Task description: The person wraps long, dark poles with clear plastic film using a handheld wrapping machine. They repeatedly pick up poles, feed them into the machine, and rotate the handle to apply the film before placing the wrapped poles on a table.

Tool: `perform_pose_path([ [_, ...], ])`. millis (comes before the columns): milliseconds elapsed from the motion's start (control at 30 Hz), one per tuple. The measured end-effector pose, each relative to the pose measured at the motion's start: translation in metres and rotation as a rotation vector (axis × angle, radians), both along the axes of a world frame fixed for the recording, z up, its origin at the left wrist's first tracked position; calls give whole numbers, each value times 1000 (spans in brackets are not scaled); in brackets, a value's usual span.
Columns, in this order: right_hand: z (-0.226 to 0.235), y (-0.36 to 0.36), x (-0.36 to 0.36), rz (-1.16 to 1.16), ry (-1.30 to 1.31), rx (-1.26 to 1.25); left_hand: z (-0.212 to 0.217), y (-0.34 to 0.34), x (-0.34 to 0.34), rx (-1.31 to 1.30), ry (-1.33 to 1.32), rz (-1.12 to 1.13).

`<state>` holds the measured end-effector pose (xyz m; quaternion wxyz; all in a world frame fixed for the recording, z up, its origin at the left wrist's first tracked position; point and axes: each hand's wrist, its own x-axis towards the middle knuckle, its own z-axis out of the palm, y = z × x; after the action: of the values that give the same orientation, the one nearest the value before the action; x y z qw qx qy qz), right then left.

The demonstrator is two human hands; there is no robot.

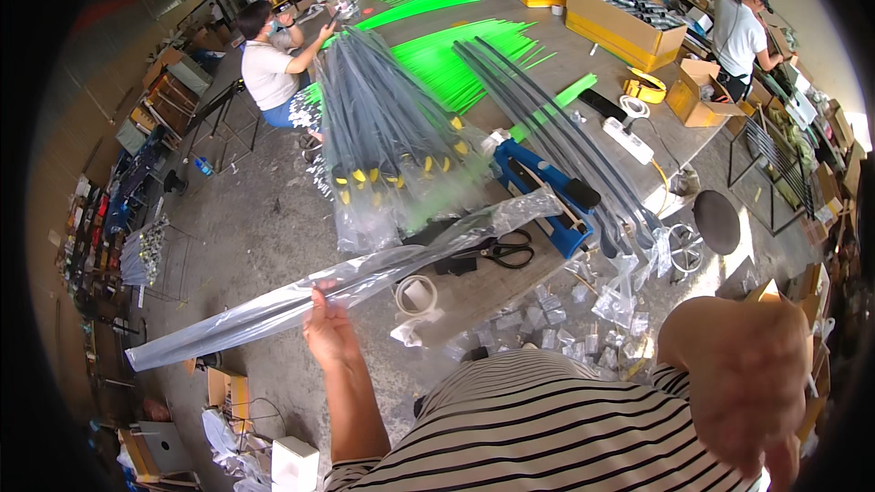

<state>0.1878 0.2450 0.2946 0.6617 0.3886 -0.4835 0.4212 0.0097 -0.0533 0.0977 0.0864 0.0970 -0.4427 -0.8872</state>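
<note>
Your left hand grips a long plastic sleeve just beside the tape roll; your right hand hangs loose, well apart from it.

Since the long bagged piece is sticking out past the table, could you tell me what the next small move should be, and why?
Probably bring the right hand over to the long clear bag. Only the left hand holds it, near its middle, with one end hanging beyond the table edge, while the right hand is free.

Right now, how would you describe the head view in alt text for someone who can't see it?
A person's left hand holds a long clear plastic sleeve over a worktable strewn with bagged rods, scissors and tape. The right hand hangs near the camera, seemingly empty.
</note>
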Motion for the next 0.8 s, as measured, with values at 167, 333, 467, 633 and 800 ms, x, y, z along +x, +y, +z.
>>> perform_pose_path([
  [167, -83, 75, -69, -461, -949, -223, 1, -27, 9, 48, 46, 22],
  [333, -181, 109, -109, -268, -1453, -388, 2, -30, 7, 143, 23, 7],
  [467, -166, 91, -119, 8, -1674, -479, -1, -38, 7, 163, 17, 24],
  [633, -157, 86, -120, -39, -1686, -350, -1, -38, 8, 178, 20, 25],
  [800, -151, 76, -114, 94, -1388, -542, -6, -48, 8, 200, 47, -49],
])
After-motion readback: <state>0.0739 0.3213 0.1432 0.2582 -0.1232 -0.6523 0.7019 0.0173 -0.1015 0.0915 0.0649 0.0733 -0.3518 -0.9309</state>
